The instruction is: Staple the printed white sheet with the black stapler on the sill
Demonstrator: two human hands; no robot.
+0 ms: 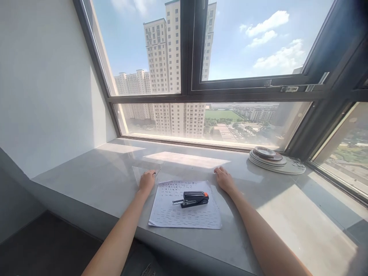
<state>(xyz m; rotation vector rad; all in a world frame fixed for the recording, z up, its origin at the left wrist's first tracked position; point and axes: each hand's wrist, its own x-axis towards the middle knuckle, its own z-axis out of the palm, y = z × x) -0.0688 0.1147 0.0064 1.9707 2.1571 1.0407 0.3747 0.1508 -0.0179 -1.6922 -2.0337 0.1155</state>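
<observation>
A black stapler (196,199) with an orange button lies on a stack of written paper sheets (186,220). Its metal staple tray sticks out to the left. Beyond the paper's upper left corner, my left hand (147,181) is closed, with a small dark thing at its fingertips that is too small to name. Faint lines around that hand look like the edges of a clear sheet, but I cannot be sure. My right hand (225,180) rests on the sill right of the paper, holding nothing, its fingers slightly bent and apart. Neither hand touches the stapler.
The pale stone windowsill (94,184) carries everything and ends at a front edge near me. Several round and oval plates or boards (270,161) are stacked at the right by the window. A dark window frame (201,99) closes off the back, and a white wall (51,84) the left.
</observation>
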